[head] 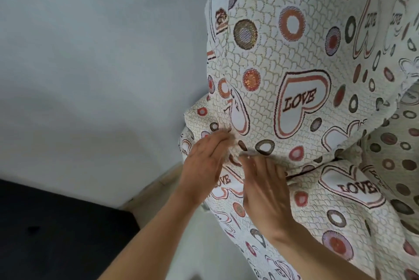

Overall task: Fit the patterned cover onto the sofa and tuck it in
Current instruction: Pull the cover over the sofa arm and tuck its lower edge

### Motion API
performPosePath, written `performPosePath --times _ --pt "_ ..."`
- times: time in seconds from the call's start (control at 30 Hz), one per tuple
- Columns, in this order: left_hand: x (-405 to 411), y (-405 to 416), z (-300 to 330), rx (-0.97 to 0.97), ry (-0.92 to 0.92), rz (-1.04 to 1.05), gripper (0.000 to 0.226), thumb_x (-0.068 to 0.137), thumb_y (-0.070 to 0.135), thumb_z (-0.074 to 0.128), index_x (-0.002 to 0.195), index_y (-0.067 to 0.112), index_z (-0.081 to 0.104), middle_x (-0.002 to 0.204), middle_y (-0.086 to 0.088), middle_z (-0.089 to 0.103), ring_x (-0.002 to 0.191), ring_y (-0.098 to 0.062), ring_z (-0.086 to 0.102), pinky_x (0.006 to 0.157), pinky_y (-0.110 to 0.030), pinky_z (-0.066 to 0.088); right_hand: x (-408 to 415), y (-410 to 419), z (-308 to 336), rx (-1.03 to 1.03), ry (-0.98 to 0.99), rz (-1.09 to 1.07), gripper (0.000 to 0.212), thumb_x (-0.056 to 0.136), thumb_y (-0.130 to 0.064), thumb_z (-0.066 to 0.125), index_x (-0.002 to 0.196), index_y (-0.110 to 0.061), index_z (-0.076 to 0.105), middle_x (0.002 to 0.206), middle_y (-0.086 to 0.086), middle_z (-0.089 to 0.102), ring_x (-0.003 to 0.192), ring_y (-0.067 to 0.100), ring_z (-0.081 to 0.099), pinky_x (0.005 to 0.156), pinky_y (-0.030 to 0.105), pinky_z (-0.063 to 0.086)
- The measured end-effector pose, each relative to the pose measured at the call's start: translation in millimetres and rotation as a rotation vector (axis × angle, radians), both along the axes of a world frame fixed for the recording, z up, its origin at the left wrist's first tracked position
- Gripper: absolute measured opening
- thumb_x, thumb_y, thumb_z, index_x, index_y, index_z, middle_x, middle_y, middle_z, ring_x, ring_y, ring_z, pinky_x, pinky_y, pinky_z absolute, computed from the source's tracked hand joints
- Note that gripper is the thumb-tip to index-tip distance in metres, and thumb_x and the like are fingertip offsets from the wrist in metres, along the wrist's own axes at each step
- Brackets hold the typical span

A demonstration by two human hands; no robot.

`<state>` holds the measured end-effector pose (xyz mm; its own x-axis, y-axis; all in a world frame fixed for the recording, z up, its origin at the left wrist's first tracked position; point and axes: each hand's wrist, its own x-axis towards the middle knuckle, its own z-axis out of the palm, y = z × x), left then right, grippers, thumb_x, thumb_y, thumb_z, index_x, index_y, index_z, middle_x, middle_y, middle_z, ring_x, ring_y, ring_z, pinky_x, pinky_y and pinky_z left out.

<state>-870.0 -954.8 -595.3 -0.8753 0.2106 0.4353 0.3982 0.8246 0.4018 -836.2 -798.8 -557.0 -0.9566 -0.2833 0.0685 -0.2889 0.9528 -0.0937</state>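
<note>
Both hands, left (204, 161) and right (264, 186), pressed flat-fingered into the patterned cover (294, 57) at the sofa's crease; tucking well probably meant pushing deep.

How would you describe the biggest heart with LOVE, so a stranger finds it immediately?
Start from the white patterned fabric cover filling the right side. Above the right hand sits a white heart. Unlike neighbouring hearts, it shows whole, unfolded.
</note>
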Motion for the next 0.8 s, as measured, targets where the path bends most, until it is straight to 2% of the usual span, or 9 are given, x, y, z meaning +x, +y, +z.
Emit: performPosePath --times 0.07,0.13,0.2,0.33,0.43,0.53,0.6,0.67,0.8 --pt "-6 -6 -1 0.039 -0.061 0.126 0.052 0.076 -0.001 0.064 0.125 0.014 0.056 0.135 0.0 0.052 0.125 -0.018 0.049 0.101 -0.032 0.042 0 -9 0 -0.036 0.038 0.022 0.068 0.053 0.0 0.07 0.119 -0.014 0.058 0.107 0.007 0.057 0.096 0.029 0.054 0.08 0.039 0.04" --pt "-18 -17 -7 0.015 -0.107 0.21 0.056 0.073 0.0 0.064 0.126 0.016 0.055 0.137 0.001 0.051 0.125 -0.018 0.046 0.1 -0.035 0.043 2 -18 -1 -0.073 0.109 0.106 0.055 0.065 0.001 0.055 0.118 -0.012 0.059 0.106 0.007 0.058 0.094 0.029 0.054 0.082 0.038 0.042" --pt "-32 -30 -21 -0.101 -0.098 0.154 0.061 0.073 0.006 0.069 0.129 0.023 0.05 0.142 0.003 0.048 0.131 -0.02 0.042 0.102 -0.038 0.041 2 -30 -4 -0.096 0.094 0.169 0.054 0.071 0.0 0.041 0.121 -0.01 0.058 0.108 0.007 0.058 0.096 0.028 0.056 0.087 0.038 0.046" --pt "-61 -42 -40 -0.317 0.03 -0.02 0.042 0.077 0.019 0.075 0.116 0.027 0.061 0.137 0.002 0.053 0.131 -0.022 0.045 0.103 -0.04 0.037 -7 -60 -15 -0.153 -0.036 0.045 0.061 0.066 0.003 0.056 0.127 -0.003 0.054 0.127 0.013 0.055 0.114 0.03 0.054 0.098 0.037 0.046" --pt "-79 -43 -37 -0.289 0.071 -0.03 0.036 0.064 0.021 0.082 0.098 0.022 0.07 0.119 0.002 0.061 0.118 -0.024 0.054 0.098 -0.039 0.044 -12 -78 -20 -0.145 -0.115 -0.026 0.08 0.059 -0.005 0.074 0.134 0.002 0.048 0.14 0.019 0.047 0.127 0.03 0.044 0.106 0.036 0.032" --pt "-92 -47 -40 -0.248 0.061 -0.098 0.027 0.067 0.021 0.079 0.091 0.02 0.07 0.105 0.002 0.064 0.106 -0.022 0.055 0.094 -0.034 0.038 -15 -90 -22 -0.111 -0.165 -0.053 0.092 0.053 -0.01 0.08 0.138 0.001 0.045 0.146 0.019 0.041 0.132 0.033 0.041 0.108 0.039 0.027" --pt "-94 -53 -44 -0.251 -0.015 -0.152 0.019 0.078 0.026 0.066 0.096 0.021 0.069 0.105 0.004 0.064 0.105 -0.021 0.056 0.094 -0.031 0.035 -17 -96 -25 -0.095 -0.176 -0.086 0.092 0.053 -0.01 0.078 0.138 0.0 0.045 0.147 0.019 0.04 0.133 0.034 0.042 0.106 0.041 0.029" --pt "-92 -60 -47 -0.23 -0.109 -0.169 0.026 0.083 0.029 0.055 0.104 0.021 0.068 0.111 0.004 0.064 0.108 -0.021 0.058 0.095 -0.03 0.034 -18 -99 -28 -0.077 -0.183 -0.123 0.093 0.051 -0.011 0.079 0.138 -0.001 0.046 0.146 0.02 0.04 0.133 0.034 0.042 0.106 0.042 0.031" --pt "-87 -71 -48 -0.214 -0.228 -0.239 0.045 0.076 0.014 0.073 0.119 0.02 0.061 0.123 0.003 0.06 0.114 -0.023 0.054 0.099 -0.034 0.04 -21 -100 -35 -0.055 -0.187 -0.169 0.104 0.04 -0.018 0.088 0.134 0.001 0.05 0.14 0.023 0.047 0.126 0.036 0.049 0.103 0.041 0.038"
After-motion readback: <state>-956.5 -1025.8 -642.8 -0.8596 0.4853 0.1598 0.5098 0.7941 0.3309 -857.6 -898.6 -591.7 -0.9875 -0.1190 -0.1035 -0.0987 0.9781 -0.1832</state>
